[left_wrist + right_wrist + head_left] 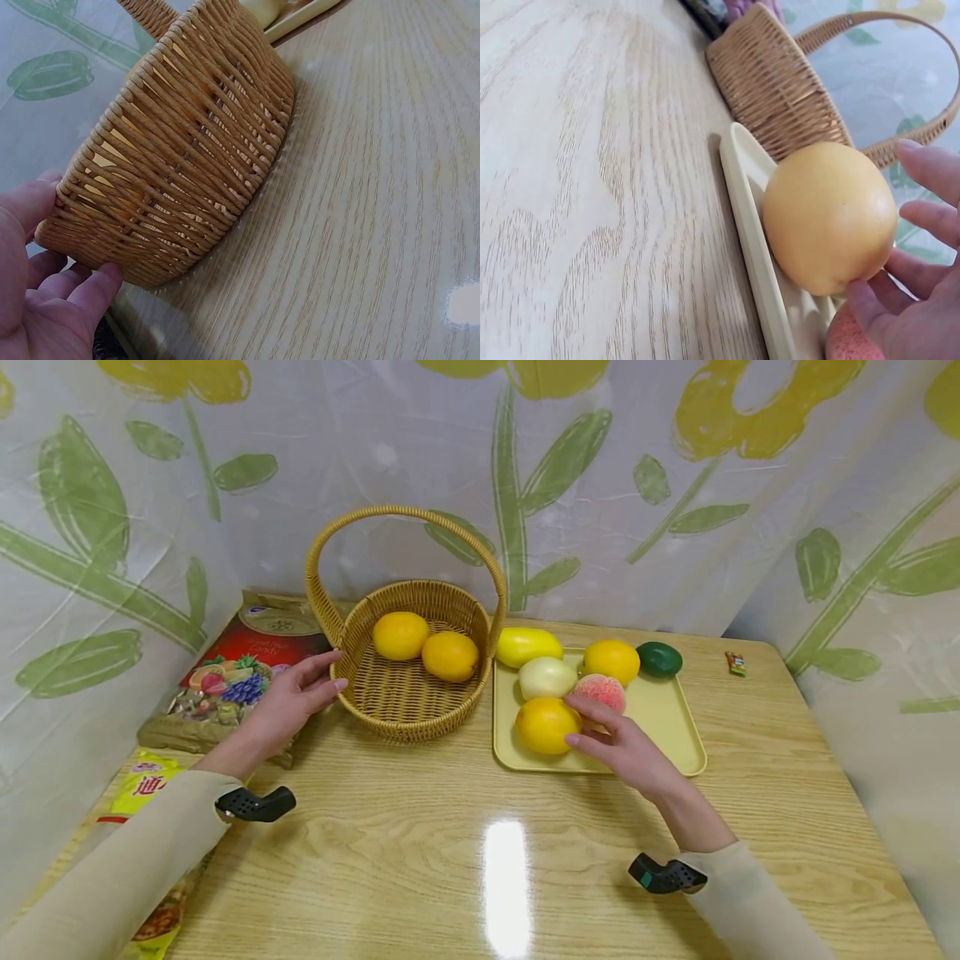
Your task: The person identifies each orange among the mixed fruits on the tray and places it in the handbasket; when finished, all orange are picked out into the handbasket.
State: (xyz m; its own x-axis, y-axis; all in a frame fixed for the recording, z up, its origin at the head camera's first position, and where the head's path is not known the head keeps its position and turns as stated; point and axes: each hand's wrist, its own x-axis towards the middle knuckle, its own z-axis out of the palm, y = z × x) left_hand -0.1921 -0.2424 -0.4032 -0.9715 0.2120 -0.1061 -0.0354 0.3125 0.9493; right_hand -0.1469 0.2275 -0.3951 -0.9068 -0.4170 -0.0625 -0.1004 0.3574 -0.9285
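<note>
My left hand (pixel 292 700) holds the near-left side of a wicker basket (pixel 180 150), its thumb and fingers at the rim and outer wall. Inside the basket lie two orange-yellow fruits, one on the left (pixel 401 636) and one on the right (pixel 450 656). To the right, my right hand (pixel 622 743) reaches over the tray with spread fingers. Its thumb tip and fingers touch the side of another orange-yellow fruit (pixel 829 217) without wrapping round it. That fruit sits at the front left of a pale yellow tray (pixel 663 727).
Also on the tray are a pink peach (pixel 600 692), a pale green fruit (pixel 547 678), a long yellow fruit (pixel 528 647), an orange-yellow fruit (pixel 611 662) and a dark green fruit (pixel 659 660). A candy bag (pixel 247 668), a yellow packet (pixel 150 777) and a small wrapped sweet (pixel 736 663) lie on the table.
</note>
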